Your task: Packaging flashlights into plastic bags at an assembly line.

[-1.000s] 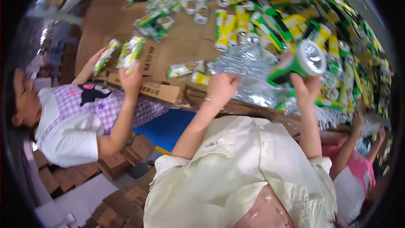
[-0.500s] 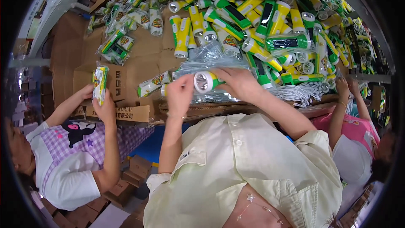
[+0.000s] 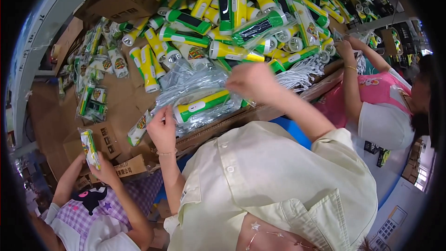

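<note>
A yellow and green flashlight (image 3: 202, 105) lies slanting on a stack of clear plastic bags (image 3: 179, 81), its right end toward my right hand. Whether it is inside a bag or only on top, I cannot tell. At its left end, my left hand (image 3: 161, 128) is closed in a pinch on the edge of a clear plastic bag. My right hand (image 3: 253, 82) hovers above the flashlight's other end, fingers curled and smeared by motion; anything in them is hidden. Beside my left hand lies a bagged flashlight (image 3: 138, 131).
Loose flashlights (image 3: 239, 7) heap up across the far side. Bagged ones (image 3: 95, 81) lie on cardboard at left. White cables (image 3: 302, 72) bundle near the right edge. A co-worker's hands (image 3: 100, 165) hold a packed flashlight at left; another person's hands (image 3: 348, 49) work at right.
The flashlight has gone from upright between my hands, lens toward me, to lying on the bags. My left hand moved to its left end; my right hand lifted off it. The view has turned.
</note>
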Available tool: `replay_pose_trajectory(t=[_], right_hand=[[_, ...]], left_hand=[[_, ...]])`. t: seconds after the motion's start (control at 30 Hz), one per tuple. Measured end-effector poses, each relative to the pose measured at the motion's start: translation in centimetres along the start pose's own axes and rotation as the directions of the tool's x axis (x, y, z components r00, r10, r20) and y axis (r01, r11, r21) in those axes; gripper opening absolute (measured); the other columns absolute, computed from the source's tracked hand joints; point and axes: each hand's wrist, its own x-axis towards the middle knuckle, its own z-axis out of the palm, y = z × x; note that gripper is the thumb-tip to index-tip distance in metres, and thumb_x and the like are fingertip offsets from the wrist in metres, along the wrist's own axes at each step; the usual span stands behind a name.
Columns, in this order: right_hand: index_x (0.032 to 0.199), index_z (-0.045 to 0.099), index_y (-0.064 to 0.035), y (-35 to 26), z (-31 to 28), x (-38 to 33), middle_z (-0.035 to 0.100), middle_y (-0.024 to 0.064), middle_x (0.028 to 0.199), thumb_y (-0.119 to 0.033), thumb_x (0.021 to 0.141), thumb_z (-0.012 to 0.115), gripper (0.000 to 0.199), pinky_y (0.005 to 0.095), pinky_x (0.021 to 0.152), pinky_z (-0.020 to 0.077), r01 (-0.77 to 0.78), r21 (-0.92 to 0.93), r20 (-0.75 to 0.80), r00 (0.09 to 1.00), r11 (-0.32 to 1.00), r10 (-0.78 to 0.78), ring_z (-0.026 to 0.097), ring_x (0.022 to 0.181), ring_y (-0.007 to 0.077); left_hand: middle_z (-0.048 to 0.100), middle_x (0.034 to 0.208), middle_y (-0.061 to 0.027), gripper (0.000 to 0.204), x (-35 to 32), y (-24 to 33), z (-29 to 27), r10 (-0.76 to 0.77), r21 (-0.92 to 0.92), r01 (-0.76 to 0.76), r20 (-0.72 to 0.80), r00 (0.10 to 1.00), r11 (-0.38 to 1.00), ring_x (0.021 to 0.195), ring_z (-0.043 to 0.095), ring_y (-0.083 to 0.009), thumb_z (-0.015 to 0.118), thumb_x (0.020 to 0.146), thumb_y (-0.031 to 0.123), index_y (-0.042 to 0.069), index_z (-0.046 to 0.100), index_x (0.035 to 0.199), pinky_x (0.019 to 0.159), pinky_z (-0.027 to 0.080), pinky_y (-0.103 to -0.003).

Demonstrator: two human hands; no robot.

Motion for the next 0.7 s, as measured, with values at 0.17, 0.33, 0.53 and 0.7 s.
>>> replay_pose_trajectory(t=[0.17,0.33,0.53,0.7], right_hand=[[0.074,0.066,-0.0117,8.9,-2.1,-6.5,0.059,0.0049,0.074,-0.013,0.07,0.065,0.004,0.0373,0.058,0.0497,-0.089,-0.28,0.271,0.948,0.956,0.168,0.062,0.07,0.0252],[0.068,0.058,-0.0094,10.6,-2.3,-8.7,0.052,0.0065,0.068,-0.009,0.067,0.059,0.002,0.038,0.053,0.048,0.096,-0.412,0.197,0.98,0.906,-0.014,0.06,0.064,0.0254],[0.084,0.064,0.0003,1.4,-12.8,-0.2,0.062,0.0074,0.082,0.005,0.076,0.062,0.009,0.0252,0.058,0.0514,-0.063,0.27,-0.296,0.944,0.961,0.145,0.063,0.067,0.0173],[0.088,0.065,0.0048,-5.4,-3.9,3.7,0.062,0.0114,0.082,0.005,0.079,0.064,0.009,0.0276,0.058,0.054,0.163,0.954,-0.211,0.962,0.251,0.176,0.065,0.068,0.0187]], left_hand=[[0.056,0.056,-0.001,0.022,0.0,0.6,0.2,-0.031,-0.015,0.032,0.057,0.998,0.999,0.047,0.048,-0.0041,0.064,0.087,0.017,-0.003,0.068,0.094,0.043,0.037,-0.02],[0.057,0.057,-0.0015,0.023,1.3,0.1,1.1,0.004,-0.014,-0.003,0.12,0.993,1.0,0.047,0.049,-0.0041,0.064,0.087,0.017,-0.004,0.068,0.096,0.043,0.038,-0.019],[0.056,0.056,-0.0017,0.024,0.4,-1.2,0.9,-0.02,-0.002,0.02,0.05,0.999,1.0,0.046,0.048,-0.0044,0.064,0.087,0.017,-0.005,0.067,0.097,0.043,0.037,-0.02],[0.056,0.056,-0.002,0.022,0.7,-0.6,0.8,0.044,0.004,-0.045,0.089,0.995,0.999,0.045,0.047,-0.0049,0.063,0.088,0.017,-0.003,0.068,0.092,0.042,0.037,-0.02]])
